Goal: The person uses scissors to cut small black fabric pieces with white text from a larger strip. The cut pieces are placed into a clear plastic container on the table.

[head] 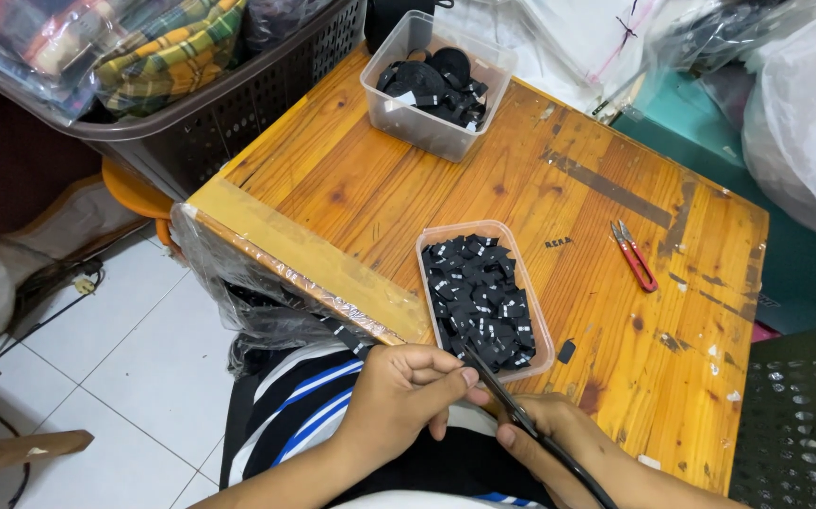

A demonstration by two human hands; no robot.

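Worn orange-brown wooden planks form the counter [380, 188], its near edge taped and wrapped in clear plastic. At that near edge sits the shallow clear plastic tray of small black cut label pieces [483, 297], the landmark for everything else. Just below the tray, over the person's lap, the left hand [399, 391] is closed, its fingertips pinching something small that is hidden from view. The right hand [559, 438] grips the long black-handled scissors [512, 405], whose blades point up toward the tray's near rim. Cutting cleanly likely calls for keeping the pinch close to the blades and the fingertips clear. Right of the tray lie red-handled thread snips [634, 254]. Beyond the tray stands a deeper clear plastic tub of black strips [436, 85], and left of that a dark laundry basket of folded fabrics [172, 66].
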